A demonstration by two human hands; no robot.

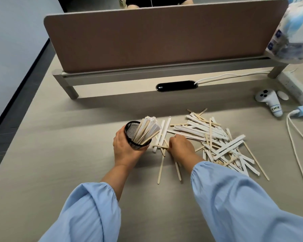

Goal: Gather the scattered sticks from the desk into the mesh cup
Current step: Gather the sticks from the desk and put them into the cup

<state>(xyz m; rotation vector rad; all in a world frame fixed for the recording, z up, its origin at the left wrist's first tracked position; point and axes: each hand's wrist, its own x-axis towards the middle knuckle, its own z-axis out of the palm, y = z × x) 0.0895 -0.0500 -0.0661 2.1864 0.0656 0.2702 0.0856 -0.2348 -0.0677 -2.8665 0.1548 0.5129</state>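
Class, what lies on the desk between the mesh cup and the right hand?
Head view: a few sticks, wrapped and bare, lie between mesh cup and right hand.

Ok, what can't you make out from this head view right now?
- Right hand: fingertips curled under; whether it grips any sticks is hidden.
- Mesh cup: base covered by the left hand.
- Stick pile: lower layers buried, count unclear.
- Controller label: too small to read.
- Plastic-wrapped pack: blurred, cut by the right edge.
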